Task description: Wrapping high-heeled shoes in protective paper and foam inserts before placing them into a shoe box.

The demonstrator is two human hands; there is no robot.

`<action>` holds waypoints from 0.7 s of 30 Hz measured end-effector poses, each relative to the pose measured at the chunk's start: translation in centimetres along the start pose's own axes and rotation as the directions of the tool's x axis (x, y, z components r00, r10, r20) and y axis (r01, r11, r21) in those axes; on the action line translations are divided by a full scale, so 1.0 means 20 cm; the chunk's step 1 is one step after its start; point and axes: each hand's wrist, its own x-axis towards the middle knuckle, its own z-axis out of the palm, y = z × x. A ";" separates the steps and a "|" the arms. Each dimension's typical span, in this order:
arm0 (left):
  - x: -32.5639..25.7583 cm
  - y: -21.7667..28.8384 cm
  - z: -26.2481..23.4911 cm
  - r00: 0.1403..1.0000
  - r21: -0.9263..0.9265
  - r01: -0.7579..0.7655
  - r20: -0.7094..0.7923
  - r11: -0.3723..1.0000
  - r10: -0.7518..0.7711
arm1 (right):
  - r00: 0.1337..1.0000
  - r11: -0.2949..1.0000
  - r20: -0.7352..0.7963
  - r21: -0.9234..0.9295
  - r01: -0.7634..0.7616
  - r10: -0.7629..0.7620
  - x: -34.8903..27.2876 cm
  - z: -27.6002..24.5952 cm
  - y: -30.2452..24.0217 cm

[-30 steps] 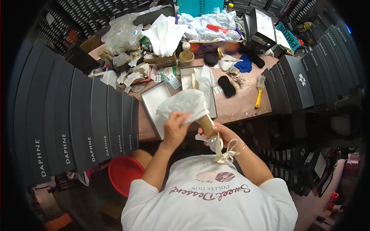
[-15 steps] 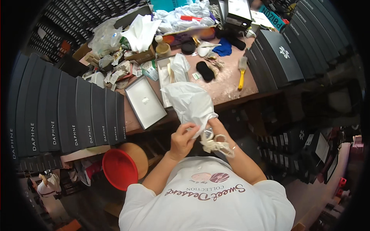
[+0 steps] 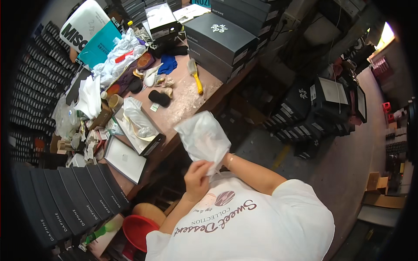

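Observation:
My left hand (image 3: 197, 177) pinches the rim of a thin white bag (image 3: 198, 124), fingers closed on its edge. My right hand (image 3: 210, 141) is inside the bag up to the wrist, its shape showing faintly through the cloudy material. Its fingers and anything in them cannot be made out. The bag is held in front of my shirt, off the table's near edge. Beyond it to the left, an open shoe box (image 3: 153, 147) holds white wrapping and a pale shoe-like piece (image 3: 146, 132). Its white-lined lid (image 3: 126, 158) lies beside it.
Dark shoe boxes are stacked at the left (image 3: 72, 204) and back right (image 3: 222, 37). On the pink table (image 3: 187, 93) lie a yellow-handled brush (image 3: 197, 78), a black pad (image 3: 159, 98) and a blue cloth (image 3: 167, 65). A red basin (image 3: 138, 232) stands below left.
My right hand has gone into the bag. The pale strappy piece with a bow that hung by it is out of sight. My view has swung to the right.

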 end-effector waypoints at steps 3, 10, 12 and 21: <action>0.06 -0.07 -0.02 0.969 -0.142 0.089 -0.217 0.986 -0.119 | 1.000 0.940 -0.009 0.342 0.008 -0.006 -0.18 -0.12 0.00; 0.06 -0.24 0.08 0.907 -0.520 0.308 -0.093 0.797 -0.411 | 0.959 0.897 0.276 -0.438 0.064 0.066 -0.61 -0.34 -0.13; 0.09 -0.21 0.04 0.928 -0.385 0.271 -0.140 0.882 -0.346 | 0.969 0.887 0.235 -0.429 0.172 -0.074 -0.59 -0.37 -0.08; 0.15 -0.05 -0.39 0.964 -0.378 0.216 0.228 0.900 -0.135 | 0.914 0.784 -0.074 0.489 0.383 -0.400 -0.17 -0.27 -0.23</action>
